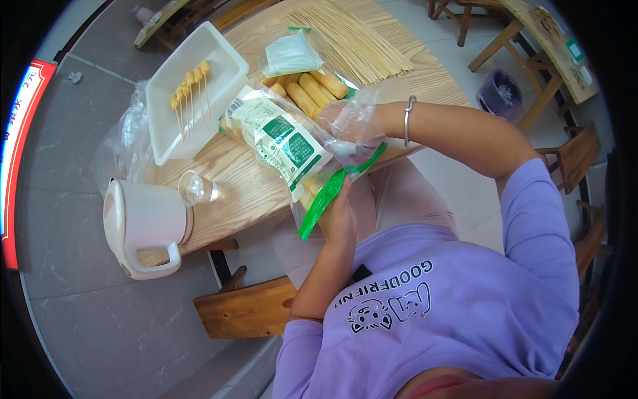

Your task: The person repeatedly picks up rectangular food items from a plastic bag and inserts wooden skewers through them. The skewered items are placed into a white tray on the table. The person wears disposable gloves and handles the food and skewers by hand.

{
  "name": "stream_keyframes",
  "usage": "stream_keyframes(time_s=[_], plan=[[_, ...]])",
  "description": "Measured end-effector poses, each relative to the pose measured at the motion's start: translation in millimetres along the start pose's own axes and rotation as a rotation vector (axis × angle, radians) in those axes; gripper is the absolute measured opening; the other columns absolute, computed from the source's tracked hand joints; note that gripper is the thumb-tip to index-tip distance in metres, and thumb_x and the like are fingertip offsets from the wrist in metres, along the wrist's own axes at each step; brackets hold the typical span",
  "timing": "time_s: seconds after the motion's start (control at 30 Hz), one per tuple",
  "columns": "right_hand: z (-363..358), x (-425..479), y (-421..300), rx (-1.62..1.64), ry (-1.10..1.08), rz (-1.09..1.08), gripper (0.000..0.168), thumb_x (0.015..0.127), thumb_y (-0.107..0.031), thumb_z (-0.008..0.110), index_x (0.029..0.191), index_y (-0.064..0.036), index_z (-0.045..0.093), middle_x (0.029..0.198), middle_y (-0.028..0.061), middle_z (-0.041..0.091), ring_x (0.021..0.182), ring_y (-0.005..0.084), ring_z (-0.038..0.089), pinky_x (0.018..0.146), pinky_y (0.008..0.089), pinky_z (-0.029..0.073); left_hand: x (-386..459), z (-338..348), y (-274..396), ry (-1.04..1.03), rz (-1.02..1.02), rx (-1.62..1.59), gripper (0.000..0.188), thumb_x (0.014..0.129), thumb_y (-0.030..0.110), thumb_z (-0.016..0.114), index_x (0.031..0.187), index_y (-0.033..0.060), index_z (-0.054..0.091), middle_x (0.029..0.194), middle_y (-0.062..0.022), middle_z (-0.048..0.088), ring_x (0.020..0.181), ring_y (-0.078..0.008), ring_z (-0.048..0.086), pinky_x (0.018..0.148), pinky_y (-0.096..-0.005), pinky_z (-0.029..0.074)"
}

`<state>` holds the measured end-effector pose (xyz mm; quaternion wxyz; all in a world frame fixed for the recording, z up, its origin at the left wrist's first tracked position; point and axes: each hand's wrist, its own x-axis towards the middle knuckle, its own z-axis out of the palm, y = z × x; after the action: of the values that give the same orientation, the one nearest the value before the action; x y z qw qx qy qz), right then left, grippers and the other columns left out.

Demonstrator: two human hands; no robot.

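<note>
My left hand (340, 214) grips the green zip edge of a clear plastic food bag (279, 134). A white label with green panels covers much of the bag, and golden-brown pieces show at its sides. In a thin clear plastic glove, my right hand (344, 122) reaches in behind the bag's front; its fingers are blurred by the plastic. Just beyond it lie golden, finger-shaped food pieces (306, 97), partly under a second clear bag with a pale label (294, 55). Whether my right fingers hold a piece is hidden.
A white plastic bin (169, 134) at the table's far left holds several skewered golden pieces (192, 87). Bamboo skewers (354, 42) lie spread at the back. Near the left edge stand a white electric kettle (149, 214) and a clear plastic cup (195, 188). A wooden bench (244, 309) is below.
</note>
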<state>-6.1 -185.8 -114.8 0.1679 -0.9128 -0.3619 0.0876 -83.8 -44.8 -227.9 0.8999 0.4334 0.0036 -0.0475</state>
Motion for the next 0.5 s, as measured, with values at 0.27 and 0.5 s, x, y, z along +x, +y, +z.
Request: stream_keyframes(time_s=[0.27,0.5], plan=[[11,27,-24,-0.445,-0.077,0.05,0.023,0.055,-0.02,0.064,0.07,-0.002,0.063,0.07,0.014,0.06,0.065,0.0282,0.059,0.052,0.0389,0.047,3,-3,-5,-0.035,-0.05,0.029,0.033,0.078,-0.001,0.054,0.109,0.0019,0.044,0.107,-0.0082,0.049,0.098,-0.0184,0.05,0.087,-0.03,0.041],[20,15,2,-0.213,-0.009,0.021,0.023,0.054,-0.024,0.063,0.063,-0.002,0.06,0.067,0.0122,0.058,0.066,0.027,0.057,0.059,0.0359,0.046,1,4,1,0.02,-0.069,-0.011,0.037,0.077,-0.003,0.054,0.111,0.0028,0.042,0.107,-0.0088,0.049,0.098,-0.0191,0.05,0.087,-0.0309,0.041]])
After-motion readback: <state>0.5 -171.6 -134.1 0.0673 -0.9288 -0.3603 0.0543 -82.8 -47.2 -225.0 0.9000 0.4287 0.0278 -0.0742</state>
